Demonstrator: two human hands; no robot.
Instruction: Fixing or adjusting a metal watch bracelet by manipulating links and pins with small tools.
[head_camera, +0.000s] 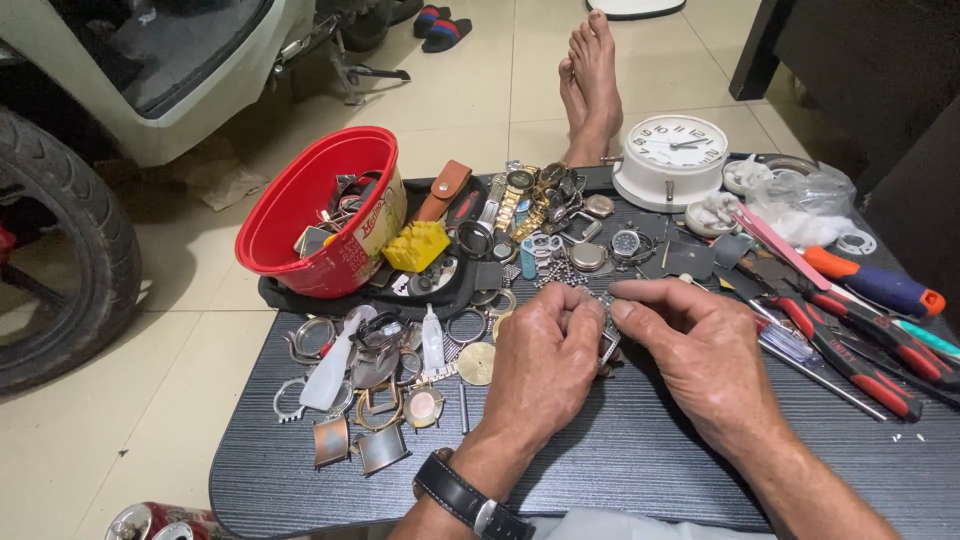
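My left hand (540, 365) and my right hand (700, 350) meet over the middle of a low dark table (620, 470). Together they pinch a small metal watch bracelet (607, 335), mostly hidden between the fingers. A black-strapped watch sits on my left wrist (462, 495). Loose watch cases, rings and bezels (375, 380) lie left of my left hand. A small white squeeze bottle (432, 340) stands among them.
A red bucket (320, 205) of parts lies tipped at the back left beside a yellow block (417, 245). Wristwatches (530, 200) and a white table clock (672, 160) are behind. Red-handled pliers (850, 350) and screwdrivers (880, 285) lie right. Bare feet (590, 85) and a scooter wheel (60, 250) are on the floor.
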